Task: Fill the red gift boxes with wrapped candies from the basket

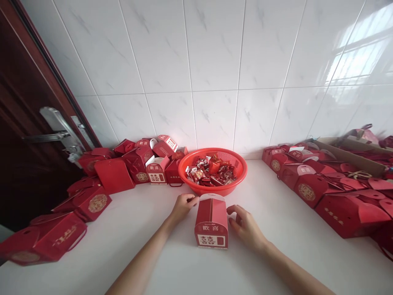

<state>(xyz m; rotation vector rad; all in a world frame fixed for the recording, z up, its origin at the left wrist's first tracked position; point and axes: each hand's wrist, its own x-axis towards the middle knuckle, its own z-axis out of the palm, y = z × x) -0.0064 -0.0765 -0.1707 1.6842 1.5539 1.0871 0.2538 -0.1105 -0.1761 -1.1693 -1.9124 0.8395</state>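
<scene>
In front of me stands a red gift box (211, 223), upright, its lid folded closed under a rounded top with a pale handle flap at the far end. White panels with dark double-happiness characters mark its near face. My left hand (183, 206) is at the box's far left corner, fingers loosely bent and seemingly empty; whether they touch the card is unclear. Along the right side, my right hand (245, 227) holds nothing, its thumb and forefinger apart and close to the wall of the box. Directly behind sits a red plastic basket (211, 191) of wrapped candies (211, 170).
Closed red boxes (136, 162) are piled at the back left, with more boxes (46, 235) toward the door (27, 82). On the right, rows of red boxes (344, 209) adjoin a cardboard carton (346, 149). A tiled wall (215, 61) bounds the white table (147, 221).
</scene>
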